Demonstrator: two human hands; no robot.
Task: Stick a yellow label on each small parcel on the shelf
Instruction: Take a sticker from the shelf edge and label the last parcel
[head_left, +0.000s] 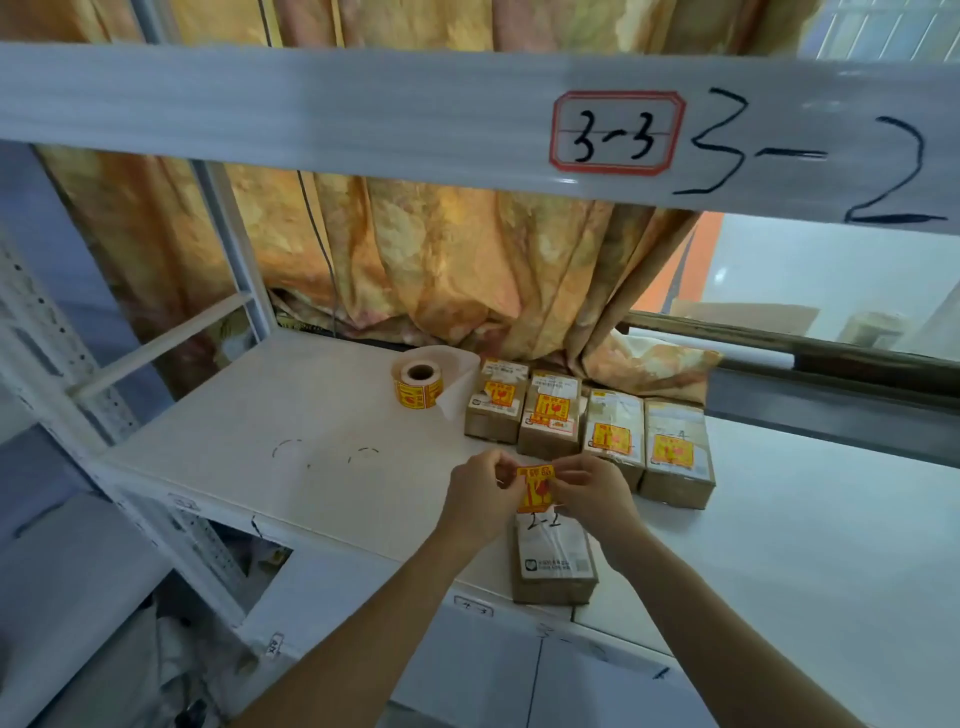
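White shelf (311, 467) boards carry everything here, with an orange curtain (441, 260) hanging behind. Just above the near part of the shelf both hands hold one yellow label (535, 488) between them. The left hand (480, 499) pinches its left edge and the right hand (592, 493) its right edge, so the label stands upright and faces the camera. Directly below and nearer lies the one bare parcel (553, 561), a brown box with a white slip on top and no yellow on it. The label's lower edge hangs over the parcel's far end; whether they touch I cannot tell. Farther off to the right, four labelled parcels (615, 436) stand side by side in a row, each with yellow on top. Left of that row sits the roll (418, 387), with a tail of backing paper curling off it. Overhead, a white beam (311, 104) bears a "3-3" tag.

The step in hand looks like laying this label on the last parcel. It would go best to keep the label taut, set one edge down first on a flat part of the top, then smooth across so no crease forms. Pressing straight down should keep the parcel from sliding toward the near edge.
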